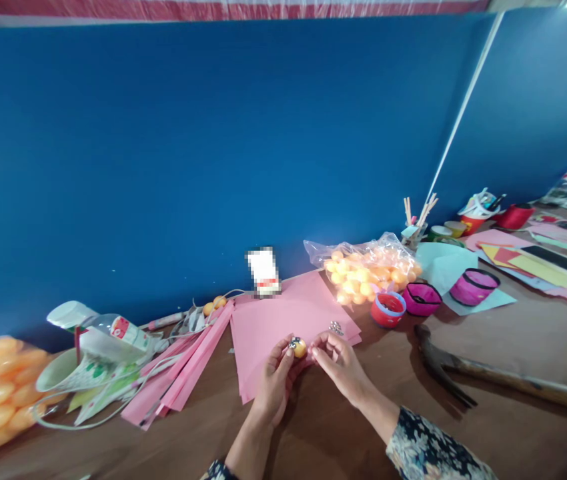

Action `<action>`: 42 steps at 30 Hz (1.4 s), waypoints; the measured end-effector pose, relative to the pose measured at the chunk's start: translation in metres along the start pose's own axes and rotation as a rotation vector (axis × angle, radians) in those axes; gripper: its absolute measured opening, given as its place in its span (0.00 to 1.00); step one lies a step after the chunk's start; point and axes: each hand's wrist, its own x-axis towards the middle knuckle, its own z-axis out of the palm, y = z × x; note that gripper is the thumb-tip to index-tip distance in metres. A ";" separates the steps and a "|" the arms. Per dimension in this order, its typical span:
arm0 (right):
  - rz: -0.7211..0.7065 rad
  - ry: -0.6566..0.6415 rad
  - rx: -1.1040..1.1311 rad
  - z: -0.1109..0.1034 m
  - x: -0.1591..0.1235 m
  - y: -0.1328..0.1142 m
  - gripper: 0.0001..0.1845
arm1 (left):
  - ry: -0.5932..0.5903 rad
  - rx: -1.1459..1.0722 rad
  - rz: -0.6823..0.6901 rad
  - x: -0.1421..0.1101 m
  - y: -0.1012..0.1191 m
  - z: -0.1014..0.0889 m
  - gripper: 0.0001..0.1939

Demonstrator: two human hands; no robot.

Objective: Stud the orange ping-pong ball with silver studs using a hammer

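Left hand: 1 orange ball with dark and pale markings [298, 347] pinched in the fingertips of the left hand [277, 373], above the pink paper's near edge
Right hand: thumb and forefinger of the right hand [342, 367] nearly together beside the ball; whether they grip anything, cannot tell
Pink paper [283, 320]: flat on the brown surface [333, 427]
Hammer [503, 377]: lying right of the hands

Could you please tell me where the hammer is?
In the head view, the hammer lies on the table at right, nearer than the two magenta pots.
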 end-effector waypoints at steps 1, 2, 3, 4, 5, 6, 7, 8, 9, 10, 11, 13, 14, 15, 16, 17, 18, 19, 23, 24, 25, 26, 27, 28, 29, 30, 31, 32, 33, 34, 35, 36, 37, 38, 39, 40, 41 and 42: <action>-0.010 0.009 -0.015 0.000 0.000 0.000 0.06 | -0.002 0.003 0.001 0.000 0.000 0.000 0.20; -0.018 0.015 -0.025 0.000 0.000 0.000 0.05 | -0.004 0.006 0.004 0.000 -0.001 -0.001 0.20; -0.023 0.016 -0.031 0.000 0.000 0.001 0.05 | -0.007 0.010 0.008 0.000 -0.001 -0.001 0.20; -0.027 0.013 -0.036 0.000 0.000 0.002 0.06 | -0.008 0.013 0.013 0.000 -0.002 -0.001 0.20; -0.028 0.009 -0.042 0.000 0.000 0.004 0.06 | -0.009 0.014 0.018 0.000 -0.002 -0.001 0.20; -0.028 0.008 -0.049 0.000 0.000 0.005 0.07 | -0.010 0.014 0.020 0.000 -0.002 -0.001 0.20; -0.025 0.010 -0.055 0.001 0.000 0.006 0.08 | -0.011 0.013 0.023 0.000 -0.002 -0.001 0.20; -0.017 0.012 -0.058 0.001 0.000 0.007 0.09 | -0.014 0.014 0.025 0.001 -0.002 0.000 0.20; -0.004 0.014 -0.059 0.001 -0.001 0.007 0.10 | -0.017 0.015 0.026 0.001 -0.002 0.000 0.20; 0.011 0.013 -0.058 0.001 -0.001 0.008 0.11 | -0.021 0.017 0.028 0.001 -0.002 0.000 0.20; 0.026 0.011 -0.057 0.001 -0.001 0.008 0.11 | -0.025 0.020 0.028 0.001 -0.002 0.000 0.19; 0.048 0.004 -0.059 0.000 -0.001 0.008 0.12 | -0.034 0.024 0.030 0.001 -0.001 -0.001 0.18; 0.052 0.000 -0.062 0.000 -0.001 0.008 0.12 | -0.037 0.026 0.026 0.001 -0.001 -0.001 0.18; 0.050 -0.001 -0.066 0.000 -0.001 0.008 0.12 | -0.040 0.028 0.022 0.001 -0.001 -0.001 0.18; 0.044 0.000 -0.071 0.000 -0.001 0.008 0.11 | -0.041 0.032 0.019 0.001 -0.001 -0.001 0.18; 0.032 0.003 -0.077 0.000 -0.001 0.008 0.11 | -0.043 0.035 0.018 0.001 -0.001 -0.001 0.18; 0.020 0.006 -0.083 0.000 -0.001 0.008 0.10 | -0.045 0.039 0.019 0.001 -0.001 -0.001 0.18; 0.009 0.010 -0.083 0.000 -0.001 0.008 0.09 | -0.047 0.043 0.020 0.000 -0.001 -0.001 0.18; -0.009 0.028 -0.040 0.001 0.000 0.008 0.06 | -0.044 0.053 0.013 0.000 -0.001 -0.001 0.18; -0.008 0.028 -0.027 0.002 0.000 0.007 0.06 | -0.042 0.055 0.011 0.001 -0.001 -0.001 0.18; -0.006 0.026 -0.015 0.002 0.000 0.007 0.05 | -0.042 0.057 0.011 0.001 -0.001 -0.001 0.18; -0.004 0.023 -0.005 0.002 -0.001 0.007 0.05 | -0.041 0.059 0.014 0.001 -0.001 -0.001 0.18; 0.000 0.018 0.001 0.002 -0.001 0.007 0.05 | -0.039 0.061 0.017 0.001 -0.002 -0.001 0.18; 0.003 0.014 0.001 0.001 -0.001 0.007 0.05 | -0.037 0.064 0.021 0.001 -0.002 -0.002 0.18; 0.007 0.010 -0.006 0.001 -0.001 0.007 0.06 | -0.035 0.069 0.024 0.002 -0.002 -0.002 0.18; 0.010 0.005 -0.017 0.001 -0.001 0.006 0.06 | -0.034 0.075 0.027 0.002 -0.002 -0.002 0.18; 0.013 0.001 -0.029 0.001 -0.001 0.006 0.06 | -0.035 0.080 0.030 0.002 -0.002 -0.002 0.18; 0.013 -0.002 -0.039 0.001 -0.001 0.006 0.06 | -0.035 0.085 0.032 0.002 -0.002 -0.002 0.18; 0.010 -0.002 -0.049 0.001 0.000 0.006 0.06 | -0.036 0.089 0.034 0.002 -0.002 -0.001 0.18; 0.005 0.001 -0.058 0.000 0.000 0.007 0.07 | -0.037 0.089 0.035 0.002 -0.002 -0.002 0.18; 0.002 0.005 -0.068 0.000 0.000 0.007 0.07 | -0.037 0.087 0.036 0.002 -0.002 -0.002 0.17; 0.001 0.007 -0.076 0.000 0.000 0.008 0.08 | -0.040 0.083 0.038 0.002 -0.002 -0.002 0.17; 0.004 0.008 -0.080 0.000 0.000 0.009 0.08 | -0.045 0.079 0.037 0.002 -0.002 -0.002 0.17; 0.009 0.007 -0.080 -0.001 0.000 0.010 0.09 | -0.051 0.075 0.036 0.003 -0.003 -0.002 0.18; 0.012 0.004 -0.076 -0.001 0.000 0.011 0.09 | -0.057 0.073 0.035 0.003 -0.003 -0.002 0.18; 0.013 0.000 -0.071 -0.001 0.000 0.011 0.10 | -0.063 0.072 0.033 0.003 -0.003 -0.002 0.18; 0.010 -0.002 -0.069 -0.001 -0.001 0.011 0.10 | -0.067 0.072 0.031 0.002 -0.003 -0.002 0.18; 0.004 -0.002 -0.069 -0.001 -0.001 0.010 0.10 | -0.068 0.070 0.028 0.002 -0.003 -0.002 0.18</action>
